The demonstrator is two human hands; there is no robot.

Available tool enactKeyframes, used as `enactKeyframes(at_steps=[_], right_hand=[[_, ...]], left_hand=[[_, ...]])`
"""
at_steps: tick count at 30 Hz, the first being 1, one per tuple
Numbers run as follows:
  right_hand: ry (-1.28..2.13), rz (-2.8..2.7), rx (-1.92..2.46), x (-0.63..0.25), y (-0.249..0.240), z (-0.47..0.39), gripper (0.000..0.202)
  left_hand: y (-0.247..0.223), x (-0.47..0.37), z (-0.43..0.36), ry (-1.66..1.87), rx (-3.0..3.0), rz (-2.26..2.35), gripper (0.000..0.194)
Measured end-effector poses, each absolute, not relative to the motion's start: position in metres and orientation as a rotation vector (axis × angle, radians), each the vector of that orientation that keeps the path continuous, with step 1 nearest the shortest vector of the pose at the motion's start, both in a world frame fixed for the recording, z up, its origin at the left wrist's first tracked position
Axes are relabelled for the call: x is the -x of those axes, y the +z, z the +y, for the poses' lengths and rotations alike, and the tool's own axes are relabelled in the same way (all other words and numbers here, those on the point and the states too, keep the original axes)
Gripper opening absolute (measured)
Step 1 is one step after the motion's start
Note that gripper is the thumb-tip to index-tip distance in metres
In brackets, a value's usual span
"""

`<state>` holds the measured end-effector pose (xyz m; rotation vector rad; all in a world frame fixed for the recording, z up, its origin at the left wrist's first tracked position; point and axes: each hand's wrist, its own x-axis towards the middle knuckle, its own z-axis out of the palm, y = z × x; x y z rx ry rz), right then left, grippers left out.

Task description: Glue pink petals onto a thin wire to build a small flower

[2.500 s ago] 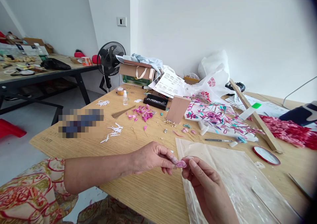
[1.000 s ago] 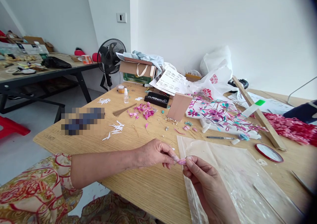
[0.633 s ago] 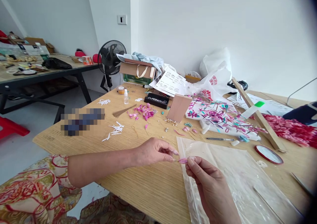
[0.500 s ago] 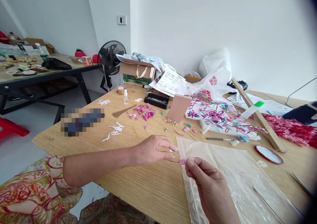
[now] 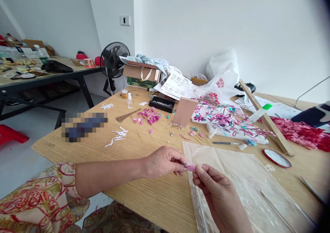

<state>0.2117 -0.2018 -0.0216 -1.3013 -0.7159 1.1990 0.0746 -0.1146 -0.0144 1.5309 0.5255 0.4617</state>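
Note:
A small pink petal piece (image 5: pixel 191 167) is pinched between my two hands, above the left edge of a clear plastic sheet (image 5: pixel 232 178). My left hand (image 5: pixel 165 161) comes in from the left, thumb and forefinger closed on the piece's left end. On its right end, the thumb and forefinger of my right hand (image 5: pixel 219 188) are closed too. The fingertips of both hands almost meet. Loose pink petals (image 5: pixel 150 115) lie in a pile farther back on the wooden table (image 5: pixel 144 198), and white strips (image 5: pixel 120 135) lie left of my left hand.
A wooden block (image 5: pixel 185 112) stands beside a black tray (image 5: pixel 162 104). Purple flower stems (image 5: pixel 227 118) lie on white wrapping, near a slanted wooden bar (image 5: pixel 266 118). A red-rimmed round lid (image 5: pixel 277 158) and metal tools (image 5: pixel 310 189) are at the right. A pen (image 5: pixel 227 143) lies behind the sheet.
My left hand has moved right and its fingers have closed on the left end of the pink piece. My right hand has kept its grip. The view has shifted slightly.

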Motion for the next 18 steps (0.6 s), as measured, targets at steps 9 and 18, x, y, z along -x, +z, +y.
enactKeyframes(at_steps=[9, 18], right_hand=[[1.217, -0.675, 1.295, -0.2154, -0.0210, -0.2059, 0.015], [1.063, -0.691, 1.458, -0.2208, -0.0246, -0.2076, 0.024]], left_hand=[[-0.0115, -0.0736, -0.1165, 0.407, -1.342, 0.574, 0.012], [-0.0120, -0.0716, -0.1129, 0.407, -1.421, 0.465, 0.013]])
